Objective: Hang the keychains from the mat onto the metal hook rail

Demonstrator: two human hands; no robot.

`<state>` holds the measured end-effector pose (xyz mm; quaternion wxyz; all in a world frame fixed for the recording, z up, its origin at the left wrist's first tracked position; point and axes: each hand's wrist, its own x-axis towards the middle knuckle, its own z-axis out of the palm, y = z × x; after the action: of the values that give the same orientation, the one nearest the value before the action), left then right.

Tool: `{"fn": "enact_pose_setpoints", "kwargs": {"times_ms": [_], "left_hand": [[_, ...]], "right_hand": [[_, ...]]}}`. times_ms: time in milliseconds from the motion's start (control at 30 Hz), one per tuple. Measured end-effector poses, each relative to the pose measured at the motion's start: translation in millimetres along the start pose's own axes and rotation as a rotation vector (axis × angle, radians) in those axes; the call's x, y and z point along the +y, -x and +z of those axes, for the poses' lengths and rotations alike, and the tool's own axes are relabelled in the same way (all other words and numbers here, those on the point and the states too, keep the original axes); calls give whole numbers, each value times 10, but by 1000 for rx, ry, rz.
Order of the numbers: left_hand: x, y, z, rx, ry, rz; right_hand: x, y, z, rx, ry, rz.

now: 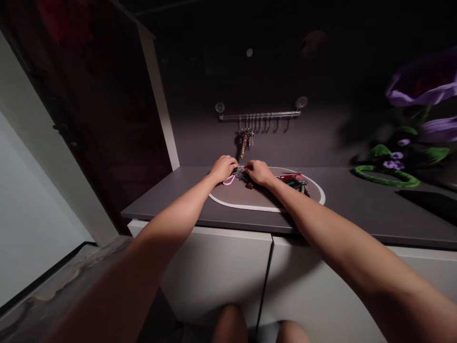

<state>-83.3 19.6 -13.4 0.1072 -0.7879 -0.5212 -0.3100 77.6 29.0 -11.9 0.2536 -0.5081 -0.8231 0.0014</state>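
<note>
Over the oval mat (243, 206), my left hand (223, 168) is closed on a bunch of keys (241, 174) with a pink strap (229, 180) hanging from it. Close beside it, my right hand (258, 172) has its fingers pinched together at the other side of the same bunch; its fingertips are partly hidden. A small brown piece (249, 186) lies on the mat below the keys. To the right of my right wrist rests a pile of dark and red items (293, 181), partly behind my forearm.
A clear hook rail (260, 116) is fixed to the wall by two suction cups, with several keys and a brown tag (243, 145) hanging at its left end. Purple artificial flowers (421, 90) and a green ring (387, 177) stand at right on the grey counter (171, 190).
</note>
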Motion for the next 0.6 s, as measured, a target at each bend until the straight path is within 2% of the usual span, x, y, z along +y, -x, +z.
{"fn": "enact_pose_setpoints", "kwargs": {"times_ms": [167,333,467,600], "left_hand": [[61,-1,-46,30,189,-46],[66,-30,-20,73,540,-174],[58,-47,1,92,815,-255],[74,-47,-14,93,959,-319]], "right_hand": [[-49,26,-43,27,-42,-15],[-72,33,-73,118,-126,-66],[-93,44,-84,165,-274,-46],[-83,33,-60,186,-469,-26]]}}
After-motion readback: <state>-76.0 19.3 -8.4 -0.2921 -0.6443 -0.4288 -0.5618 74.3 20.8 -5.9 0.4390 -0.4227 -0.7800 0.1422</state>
